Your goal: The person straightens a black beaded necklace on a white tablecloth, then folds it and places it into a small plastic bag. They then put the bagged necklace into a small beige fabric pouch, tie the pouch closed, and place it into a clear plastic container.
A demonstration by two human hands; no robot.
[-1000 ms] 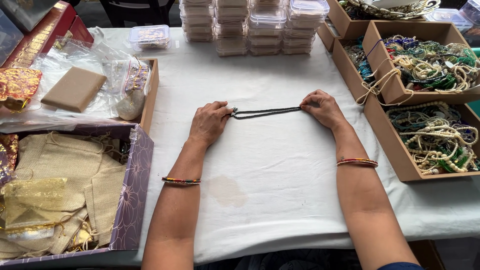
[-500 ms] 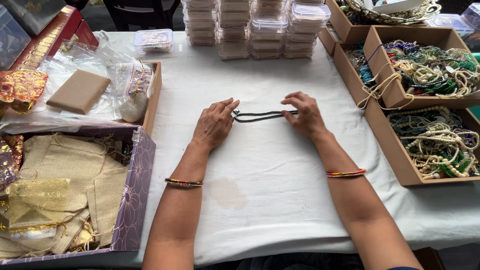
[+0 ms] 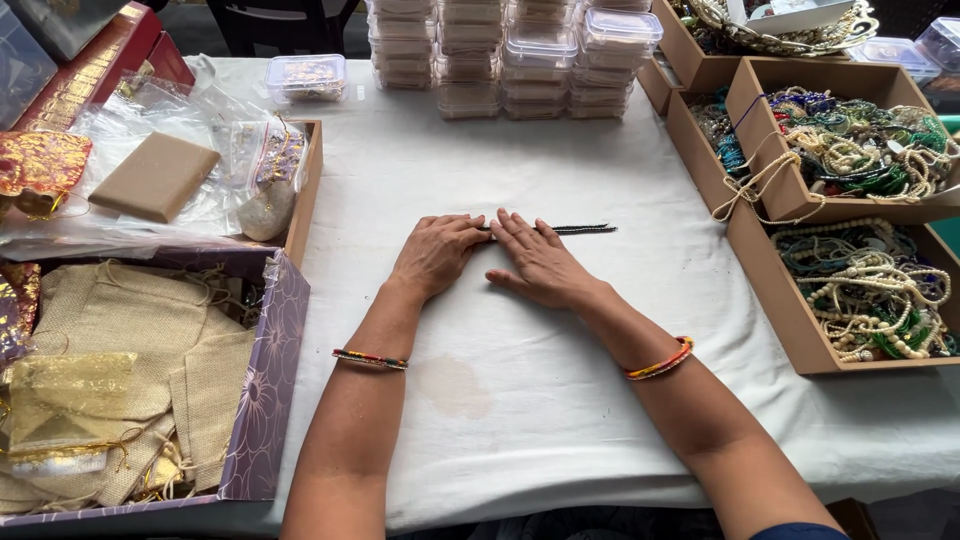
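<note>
Beaded necklace [image 3: 570,229], dark and thin, lies stretched in a straight line on the white-covered bench [image 3: 520,420], one end hidden under the hands and the other poking out past the right hand's fingertips. Both hands lie flat and side by side, palms down, fingers spread loosely: the left hand [image 3: 437,252] and the right hand [image 3: 541,262] press the strand against the cloth, seemingly to keep it straight and folded. A woven bracelet sits on each wrist. Nearer than the left hand, a purple patterned box [image 3: 265,400] holds burlap pouches [image 3: 130,350]. Beyond the right hand, open cardboard trays [image 3: 790,330] are heaped with bead strings, handy for picking. Farthest away, past both hands, stand stacks of clear plastic boxes [image 3: 510,50].
</note>
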